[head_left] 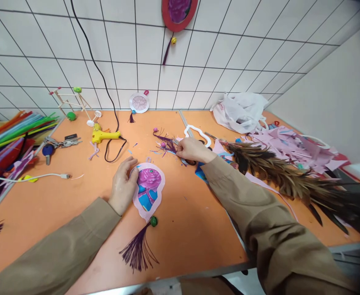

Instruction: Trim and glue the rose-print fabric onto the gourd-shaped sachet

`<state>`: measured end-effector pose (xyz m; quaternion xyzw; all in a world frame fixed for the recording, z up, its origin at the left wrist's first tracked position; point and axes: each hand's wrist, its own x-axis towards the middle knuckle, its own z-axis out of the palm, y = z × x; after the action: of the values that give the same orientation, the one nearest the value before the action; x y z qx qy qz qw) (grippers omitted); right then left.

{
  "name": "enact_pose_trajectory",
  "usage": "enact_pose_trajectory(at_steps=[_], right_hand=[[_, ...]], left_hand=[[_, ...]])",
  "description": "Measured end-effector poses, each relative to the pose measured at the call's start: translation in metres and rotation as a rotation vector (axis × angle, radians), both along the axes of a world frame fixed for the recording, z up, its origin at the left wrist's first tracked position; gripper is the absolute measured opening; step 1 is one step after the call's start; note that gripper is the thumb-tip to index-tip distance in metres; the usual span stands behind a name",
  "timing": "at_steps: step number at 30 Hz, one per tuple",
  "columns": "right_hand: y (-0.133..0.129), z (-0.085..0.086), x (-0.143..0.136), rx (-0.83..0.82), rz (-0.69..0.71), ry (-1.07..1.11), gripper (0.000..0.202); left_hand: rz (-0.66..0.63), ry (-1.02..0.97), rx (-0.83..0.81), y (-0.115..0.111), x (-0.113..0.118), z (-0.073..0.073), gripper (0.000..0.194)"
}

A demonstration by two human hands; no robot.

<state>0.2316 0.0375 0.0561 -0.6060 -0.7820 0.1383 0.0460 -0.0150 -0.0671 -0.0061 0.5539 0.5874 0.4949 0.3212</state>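
Note:
My left hand (123, 184) rests on the table with its fingers loosely spread, the thumb at the left edge of a flat ornament (149, 186). The ornament has a pale pink border, a purple flower and a blue patterned picture. From its lower tip hang a green bell (153, 221) and a dark purple tassel (139, 250). Farther right, my right hand (195, 149) is closed on what looks like scissors (191, 162), mostly hidden beneath it. Left of its fingers lie purple tassels (166, 141) with pink beads and small paper scraps.
A yellow glue gun (106, 136) with a black cord and keys (66, 141) lie at the left. Brown feathers (275, 172), pink scraps (296, 149) and a white plastic bag (241, 111) are at the right. A round ornament (139, 102) leans on the tiled wall.

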Motion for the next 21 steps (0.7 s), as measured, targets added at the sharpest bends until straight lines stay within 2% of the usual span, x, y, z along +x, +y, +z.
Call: enact_pose_trajectory(at_steps=[4, 7, 11, 17, 21], right_hand=[[0.001, 0.013, 0.015, -0.032, 0.004, 0.203, 0.010], [-0.002, 0.021, 0.023, -0.092, 0.023, 0.459, 0.013], [0.000, 0.019, 0.017, -0.202, -0.022, 0.777, 0.016], [0.015, 0.008, 0.000, -0.247, -0.007, 0.771, 0.011], [0.013, 0.011, 0.004, -0.073, 0.035, 0.535, 0.027]], left_hand=[[0.046, -0.064, -0.006, -0.001, 0.002, 0.000, 0.032], [0.065, -0.082, 0.005, -0.001, 0.003, 0.001, 0.031], [0.056, -0.080, 0.026, -0.001, 0.002, 0.001, 0.028], [0.049, -0.108, 0.017, -0.002, 0.003, 0.001, 0.029], [0.049, -0.142, 0.018, -0.002, 0.004, 0.002, 0.030]])
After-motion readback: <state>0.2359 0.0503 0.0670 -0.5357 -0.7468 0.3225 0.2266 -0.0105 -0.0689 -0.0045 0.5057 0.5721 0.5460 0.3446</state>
